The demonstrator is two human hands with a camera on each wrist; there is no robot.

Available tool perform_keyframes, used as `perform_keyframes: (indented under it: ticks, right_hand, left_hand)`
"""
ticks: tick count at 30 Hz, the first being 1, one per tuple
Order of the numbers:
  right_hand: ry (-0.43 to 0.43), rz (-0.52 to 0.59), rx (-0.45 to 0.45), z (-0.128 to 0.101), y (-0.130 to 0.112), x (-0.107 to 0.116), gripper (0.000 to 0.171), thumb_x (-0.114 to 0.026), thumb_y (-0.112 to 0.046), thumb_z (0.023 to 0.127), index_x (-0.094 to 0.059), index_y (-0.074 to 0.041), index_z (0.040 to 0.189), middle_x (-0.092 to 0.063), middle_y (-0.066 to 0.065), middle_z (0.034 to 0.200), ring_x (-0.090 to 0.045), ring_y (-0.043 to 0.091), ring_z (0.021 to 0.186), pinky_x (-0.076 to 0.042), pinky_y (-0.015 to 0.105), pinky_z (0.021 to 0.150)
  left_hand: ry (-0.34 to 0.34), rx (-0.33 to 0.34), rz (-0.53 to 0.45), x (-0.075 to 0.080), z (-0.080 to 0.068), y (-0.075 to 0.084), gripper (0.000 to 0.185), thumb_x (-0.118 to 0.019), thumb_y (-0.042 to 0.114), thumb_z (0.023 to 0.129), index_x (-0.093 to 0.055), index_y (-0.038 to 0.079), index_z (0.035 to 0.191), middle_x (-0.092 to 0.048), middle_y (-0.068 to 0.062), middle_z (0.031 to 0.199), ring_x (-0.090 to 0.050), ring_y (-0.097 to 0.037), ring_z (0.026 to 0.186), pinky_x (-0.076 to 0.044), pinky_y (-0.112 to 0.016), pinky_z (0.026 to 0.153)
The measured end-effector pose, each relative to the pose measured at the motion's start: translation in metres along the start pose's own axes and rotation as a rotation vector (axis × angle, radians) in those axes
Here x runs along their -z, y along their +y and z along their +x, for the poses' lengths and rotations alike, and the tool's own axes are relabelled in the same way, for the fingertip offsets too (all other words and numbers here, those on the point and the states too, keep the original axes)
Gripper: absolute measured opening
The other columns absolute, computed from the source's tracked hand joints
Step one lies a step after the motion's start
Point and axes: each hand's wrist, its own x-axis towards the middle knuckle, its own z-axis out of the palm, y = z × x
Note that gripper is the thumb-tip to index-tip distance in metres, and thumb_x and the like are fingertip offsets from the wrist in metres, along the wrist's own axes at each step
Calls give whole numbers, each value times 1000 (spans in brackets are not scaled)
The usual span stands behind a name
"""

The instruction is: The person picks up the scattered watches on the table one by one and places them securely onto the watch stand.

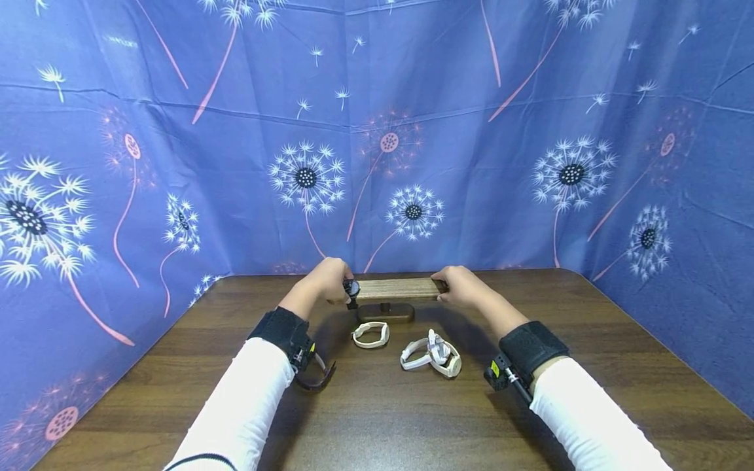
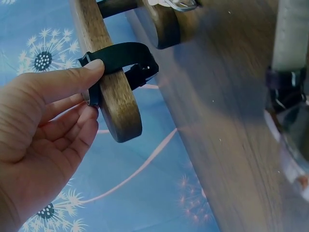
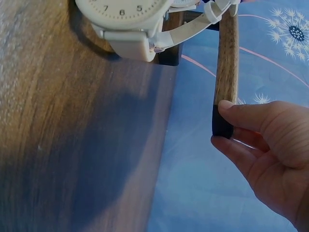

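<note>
a: hands at either end of the flat brown wooden bar of a t-shaped watch stand (image 1: 396, 288). what is the left hand (image 1: 326, 280) doing?

b: its thumb and fingers pinch a black-strapped wristwatch (image 2: 120, 60) looped round the bar's left end.

a: and the right hand (image 1: 462, 286)?

b: it pinches the bar's right end between thumb and forefinger, well apart from the left hand.

a: anything nearer the person?

b: between the two forearms, on the dark wooden table (image 1: 412, 418), lie a cream-strapped watch (image 1: 371, 334) and a tangle of two more white and cream watches (image 1: 432, 354). another dark strap (image 1: 315, 377) lies just under the left wrist.
</note>
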Motion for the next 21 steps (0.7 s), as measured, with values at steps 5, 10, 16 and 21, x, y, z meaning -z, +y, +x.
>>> perform_keyframes:
  ticks: [5, 10, 16, 21]
  right_hand:
    - [-1, -13, -2, 0, 0, 0, 41, -77, -3, 79, -65, 11, 116, -69, 19, 100, -65, 31, 91, -53, 42, 77]
    - [0, -4, 4, 2, 0, -1, 37, -77, -3, 78, -67, 8, 113, -69, 14, 93, -62, 24, 81, -51, 39, 70]
    - [1, -11, 11, 3, 2, -1, 37, -77, -2, 78, -67, 7, 113, -67, 11, 89, -57, 19, 75, -47, 36, 67]
    - [-10, -7, -3, 2, 1, -1, 39, -76, -3, 79, -66, 8, 115, -68, 11, 90, -57, 19, 74, -47, 37, 66]
  left_hand:
    - [9, -24, 13, -2, 3, 5, 44, -88, 14, 67, -71, 0, 105, -70, -9, 97, -64, -24, 94, -52, -34, 85]
    - [18, -46, 24, -3, 6, 9, 44, -88, 15, 67, -72, 0, 105, -72, -8, 99, -64, -25, 96, -52, -34, 87]
    - [14, -53, -4, -5, 10, 16, 45, -88, 17, 70, -71, 1, 108, -70, -9, 101, -64, -24, 96, -52, -35, 86]
    - [25, -73, 4, -7, 14, 20, 41, -87, 18, 71, -72, 2, 105, -70, -8, 98, -64, -22, 92, -52, -34, 82]
